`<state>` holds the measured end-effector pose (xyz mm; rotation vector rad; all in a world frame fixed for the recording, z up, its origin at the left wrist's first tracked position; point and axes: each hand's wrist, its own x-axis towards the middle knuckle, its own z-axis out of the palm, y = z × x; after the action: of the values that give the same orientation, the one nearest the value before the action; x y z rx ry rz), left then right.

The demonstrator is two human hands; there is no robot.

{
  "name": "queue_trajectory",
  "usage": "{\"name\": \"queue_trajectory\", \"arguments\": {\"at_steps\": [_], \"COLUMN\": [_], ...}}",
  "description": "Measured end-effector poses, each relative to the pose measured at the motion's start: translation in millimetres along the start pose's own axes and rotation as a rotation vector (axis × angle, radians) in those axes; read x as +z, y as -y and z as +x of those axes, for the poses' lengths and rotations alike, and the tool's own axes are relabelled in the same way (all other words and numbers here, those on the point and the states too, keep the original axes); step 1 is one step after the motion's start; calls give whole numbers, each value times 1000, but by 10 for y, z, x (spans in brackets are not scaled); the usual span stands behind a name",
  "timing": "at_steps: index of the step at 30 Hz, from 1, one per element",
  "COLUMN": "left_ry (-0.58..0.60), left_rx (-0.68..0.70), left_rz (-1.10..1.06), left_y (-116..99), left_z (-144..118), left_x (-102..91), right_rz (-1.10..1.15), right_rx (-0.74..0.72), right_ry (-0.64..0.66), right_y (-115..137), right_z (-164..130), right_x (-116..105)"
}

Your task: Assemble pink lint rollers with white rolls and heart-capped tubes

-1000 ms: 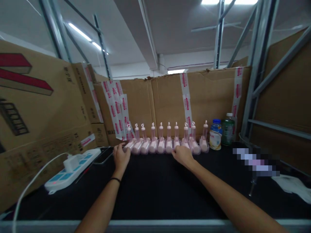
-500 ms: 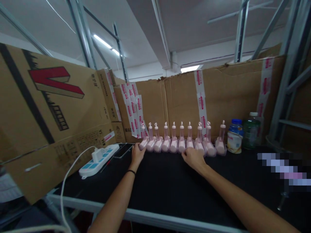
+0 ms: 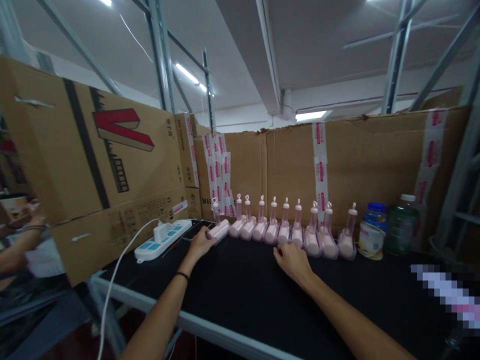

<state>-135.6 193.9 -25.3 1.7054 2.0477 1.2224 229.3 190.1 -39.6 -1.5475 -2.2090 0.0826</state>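
Note:
A row of several pale pink gadgets, each with an upright clear tube and a looped cap, stands along the back of the black tabletop [image 3: 240,280]. At the row's left end, my left hand [image 3: 201,243] is closed around the lower end of one pink gadget [image 3: 219,229], turned at an angle and set apart from the others by a small gap. My right hand [image 3: 292,260] is in front of the row's middle, fingers curled, with no object visible in them. It partly covers the base of a pink gadget [image 3: 297,234] behind it.
A white power strip [image 3: 165,241] with a plugged-in charger and cable lies at left, beside a dark phone-like slab [image 3: 195,229]. Right of the row stand a blue-lidded jar [image 3: 372,232] and a green bottle [image 3: 402,220]. Cardboard walls [image 3: 292,165] enclose the back and left. Another person's arm [image 3: 18,250] shows far left.
My left hand has drawn the leftmost pink gadget leftward, away from its neighbour, and angled it. My right hand has come slightly back from the row. The view has shifted left.

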Motion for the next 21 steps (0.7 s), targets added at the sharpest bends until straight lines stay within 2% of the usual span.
{"name": "queue_trajectory", "arguments": {"at_steps": [6,9,12,17,21], "left_ry": [217,259,226,268,270], "left_rx": [61,131,207,317,325], "left_rz": [-86,-136,-158,-172,-184], "left_y": [87,-21,-198,-479,-633], "left_z": [-699,-956,-1085,-1130,-1036], "left_x": [-614,-742,-628,-145,202], "right_rz": [210,371,506,615,666], "right_rx": [-101,-210,-326,-485,-581], "right_ry": [2,-12,-13,26,37], "right_y": [134,228,282,260,251], "right_z": [-96,-148,-188,-231,-250], "right_x": [56,64,72,76,56]}}
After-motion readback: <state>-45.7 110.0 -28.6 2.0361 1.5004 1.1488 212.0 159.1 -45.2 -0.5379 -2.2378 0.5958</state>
